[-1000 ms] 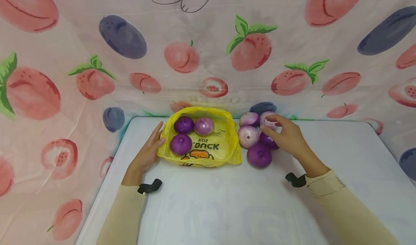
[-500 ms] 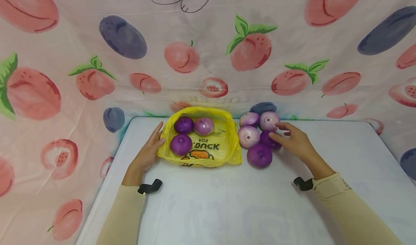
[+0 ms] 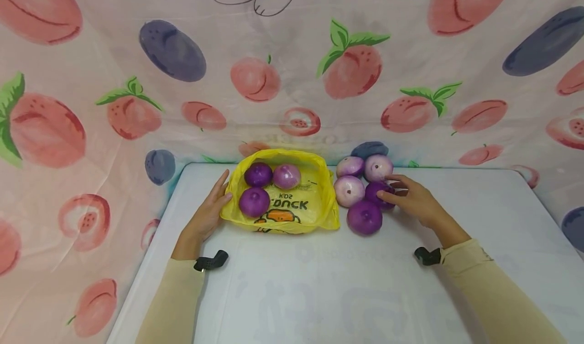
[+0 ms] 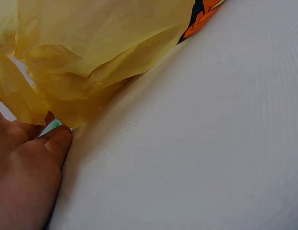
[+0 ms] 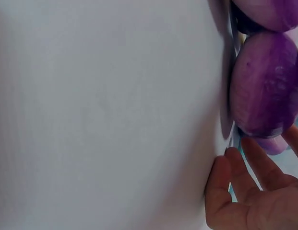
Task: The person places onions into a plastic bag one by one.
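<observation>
A yellow plastic bag [image 3: 316,202] printed with a duck lies open on the white table [image 3: 319,283], with three purple onions [image 3: 254,202] on it. My left hand [image 3: 205,217] lies flat at the bag's left edge, fingers straight, the thumb touching the plastic; the left wrist view shows the hand [image 4: 24,182] beside the crumpled bag [image 4: 91,48]. Several more onions sit in a cluster right of the bag. My right hand [image 3: 410,197] reaches the small dark onion [image 3: 375,190] from the right, its fingertips touching it. The right wrist view shows loosely extended fingers [image 5: 235,177] beside a large purple onion [image 5: 266,86].
Fruit-printed cloth walls [image 3: 137,111] enclose the table on the left, back and right. The loose cluster includes a big dark onion [image 3: 364,216] in front and pale ones [image 3: 349,190] behind. Bare table surface spreads in front of the bag and to the right.
My right hand drew back from the far pale onion and settled lower, against the small dark onion. The left hand and the bag have not moved.
</observation>
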Tool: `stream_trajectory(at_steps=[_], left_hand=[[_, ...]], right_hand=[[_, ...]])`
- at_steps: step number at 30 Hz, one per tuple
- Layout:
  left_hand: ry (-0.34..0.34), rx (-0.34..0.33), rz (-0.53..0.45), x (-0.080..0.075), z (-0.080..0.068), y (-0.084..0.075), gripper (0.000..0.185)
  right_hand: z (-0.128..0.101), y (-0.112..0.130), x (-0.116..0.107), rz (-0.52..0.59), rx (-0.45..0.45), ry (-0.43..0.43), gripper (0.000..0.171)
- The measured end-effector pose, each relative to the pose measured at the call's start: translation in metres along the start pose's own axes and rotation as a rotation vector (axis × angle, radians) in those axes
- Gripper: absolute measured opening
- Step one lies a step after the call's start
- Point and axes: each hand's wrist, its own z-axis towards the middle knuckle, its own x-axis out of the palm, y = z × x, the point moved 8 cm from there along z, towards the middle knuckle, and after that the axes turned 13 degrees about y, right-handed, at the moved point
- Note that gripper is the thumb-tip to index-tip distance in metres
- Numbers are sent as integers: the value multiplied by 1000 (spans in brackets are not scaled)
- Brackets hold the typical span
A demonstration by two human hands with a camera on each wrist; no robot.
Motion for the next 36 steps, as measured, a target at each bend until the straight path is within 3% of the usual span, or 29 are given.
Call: stream_trajectory(at_steps=[10,28,36], left_hand=[[6,7,0,0,1,-1,74],[-7,-29,36,-2,0,2,73],[3,-11,25,-1,1,0,72]], right_hand=[[5,-12,0,13,23,42,88],[5,-14,1,25,7,83,86],[3,-15,2,43,6,75,86]])
